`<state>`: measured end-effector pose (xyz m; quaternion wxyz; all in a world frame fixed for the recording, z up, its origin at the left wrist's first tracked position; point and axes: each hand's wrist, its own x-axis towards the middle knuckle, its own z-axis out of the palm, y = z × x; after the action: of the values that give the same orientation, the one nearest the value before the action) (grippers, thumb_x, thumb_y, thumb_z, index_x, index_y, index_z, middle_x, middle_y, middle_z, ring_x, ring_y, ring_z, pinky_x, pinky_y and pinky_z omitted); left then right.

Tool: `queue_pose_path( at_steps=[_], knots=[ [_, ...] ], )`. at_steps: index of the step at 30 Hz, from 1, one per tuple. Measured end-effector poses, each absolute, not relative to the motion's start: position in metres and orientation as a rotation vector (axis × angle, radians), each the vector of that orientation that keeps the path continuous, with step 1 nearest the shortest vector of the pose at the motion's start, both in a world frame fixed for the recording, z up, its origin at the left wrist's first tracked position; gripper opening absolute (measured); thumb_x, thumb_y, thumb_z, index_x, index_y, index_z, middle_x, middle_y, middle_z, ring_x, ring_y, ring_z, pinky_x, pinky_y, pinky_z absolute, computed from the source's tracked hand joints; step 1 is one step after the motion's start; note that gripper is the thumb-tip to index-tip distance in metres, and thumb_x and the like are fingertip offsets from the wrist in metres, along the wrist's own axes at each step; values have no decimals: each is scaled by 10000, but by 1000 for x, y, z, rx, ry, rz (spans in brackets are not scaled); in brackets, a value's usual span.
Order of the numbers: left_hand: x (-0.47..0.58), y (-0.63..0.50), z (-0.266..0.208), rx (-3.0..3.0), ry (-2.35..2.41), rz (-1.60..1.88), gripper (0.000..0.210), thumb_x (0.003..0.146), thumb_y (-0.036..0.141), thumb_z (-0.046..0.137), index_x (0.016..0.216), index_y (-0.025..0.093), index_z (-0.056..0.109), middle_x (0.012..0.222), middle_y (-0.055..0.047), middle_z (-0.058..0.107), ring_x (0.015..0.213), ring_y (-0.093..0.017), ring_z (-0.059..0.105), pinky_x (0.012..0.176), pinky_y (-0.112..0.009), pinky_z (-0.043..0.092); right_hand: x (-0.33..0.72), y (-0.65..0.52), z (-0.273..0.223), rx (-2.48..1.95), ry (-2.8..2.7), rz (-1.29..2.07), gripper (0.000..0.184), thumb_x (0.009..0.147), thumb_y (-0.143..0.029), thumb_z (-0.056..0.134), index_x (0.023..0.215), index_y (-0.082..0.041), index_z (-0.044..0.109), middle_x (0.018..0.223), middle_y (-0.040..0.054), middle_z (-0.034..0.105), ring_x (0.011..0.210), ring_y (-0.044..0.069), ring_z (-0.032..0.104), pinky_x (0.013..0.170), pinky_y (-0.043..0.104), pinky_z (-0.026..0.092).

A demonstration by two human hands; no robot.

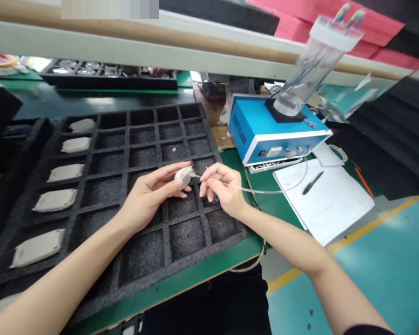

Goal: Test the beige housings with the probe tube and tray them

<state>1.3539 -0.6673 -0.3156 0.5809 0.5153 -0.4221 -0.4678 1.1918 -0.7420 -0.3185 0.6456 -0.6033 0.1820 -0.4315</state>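
Note:
Between the thumb and fingers of my left hand (150,190) is a small off-white plastic housing (183,176), turned on edge. My right hand (223,188) pinches the end of a thin clear tube (261,190), whose tip is at the housing's right side; whether it touches cannot be made out. Both hands are above a black foam tray (186,232) divided into square pockets. Similar flat off-white housings (56,200) lie in the tray's left column. The tube curves back to a blue box-shaped machine (282,135) on the right.
A clear cylinder (300,70) of liquid stands on the machine. Papers (321,200) with a black pen (313,182) lie right of it, an orange pen (364,182) beside them. A black tray of small parts (108,79) sits behind, below a horizontal rail (160,42). The green table's front edge (195,284) is near my body.

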Motion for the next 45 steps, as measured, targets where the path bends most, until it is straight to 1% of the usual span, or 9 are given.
queue_pose_path(
  at_steps=[4, 10, 13, 27, 39, 45],
  knots=[
    [1353, -665, -313, 1221, -989, -1097, 343, 718, 383, 783, 1059, 358, 747, 927, 17, 730, 751, -130, 661, 646, -190, 579, 1192, -741, -318, -1360, 419, -971, 51, 700, -200, 523, 716, -169, 559, 506, -43, 614, 349, 54, 443, 385, 185, 339],
    [1350, -663, -306, 1233, -937, -1124, 380, 715, 343, 793, 1084, 272, 735, 961, -22, 729, 767, -150, 660, 676, -246, 568, 1192, -742, -320, -1351, 425, -959, 47, 688, -206, 531, 702, -172, 560, 500, -44, 616, 341, 55, 438, 384, 185, 338],
    [1350, -663, -305, 1239, -931, -1132, 402, 712, 342, 791, 1098, 251, 725, 982, -37, 728, 776, -161, 659, 688, -267, 567, 1192, -743, -321, -1351, 429, -959, 44, 690, -206, 536, 698, -172, 562, 499, -42, 617, 341, 57, 441, 381, 185, 338],
    [1350, -662, -305, 1238, -930, -1130, 412, 712, 334, 790, 1106, 232, 720, 981, -44, 721, 779, -165, 657, 699, -274, 563, 1192, -741, -320, -1364, 410, -958, 41, 701, -188, 529, 707, -164, 562, 502, -35, 612, 342, 56, 441, 380, 182, 334],
    [1349, -661, -305, 1212, -911, -1141, 404, 706, 329, 792, 1093, 235, 724, 965, -41, 720, 769, -163, 657, 689, -273, 565, 1191, -740, -319, -1389, 438, -959, 46, 710, -215, 542, 710, -174, 564, 507, -38, 616, 350, 56, 445, 388, 185, 349],
    [1349, -663, -309, 1154, -927, -1172, 406, 708, 328, 791, 1095, 232, 717, 984, -38, 715, 743, -142, 659, 667, -244, 561, 1189, -737, -318, -1416, 448, -1014, 37, 711, -199, 550, 691, -172, 566, 492, -32, 608, 349, 64, 448, 382, 185, 342]
  ],
)
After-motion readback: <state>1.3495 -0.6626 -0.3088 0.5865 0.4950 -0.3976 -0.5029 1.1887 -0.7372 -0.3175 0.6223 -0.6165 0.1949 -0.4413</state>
